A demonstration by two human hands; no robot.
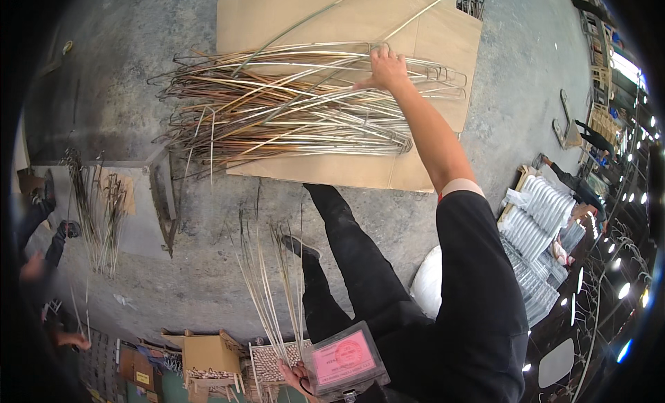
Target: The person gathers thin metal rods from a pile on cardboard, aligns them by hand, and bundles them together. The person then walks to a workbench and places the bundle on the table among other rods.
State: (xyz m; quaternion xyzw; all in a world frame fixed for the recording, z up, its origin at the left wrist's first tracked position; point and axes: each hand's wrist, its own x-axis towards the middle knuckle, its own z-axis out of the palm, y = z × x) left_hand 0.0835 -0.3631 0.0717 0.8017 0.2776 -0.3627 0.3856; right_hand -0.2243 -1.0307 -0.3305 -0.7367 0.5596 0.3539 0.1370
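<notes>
A broad pile of long, thin metal rods (298,98) with bent, hooked ends lies on flattened cardboard (325,169). Some rods are shiny, others brown as if rusted. My right hand (388,69) reaches over the pile's far right part and touches the rods, thumb spread away from the fingers. Low in the view, my left hand (294,377) is closed around a loose bundle of thin rods (263,299), which fan out away from me above the floor. A badge in a clear holder (346,361) partly covers that hand.
At the left, more rods (97,216) hang by a grey metal stand (149,195). Boxes holding small parts (208,354) stand at the bottom. Another person's hand (73,341) shows at the left edge. Wrapped white goods (537,209) are stacked at the right, with a person (582,188) beside them.
</notes>
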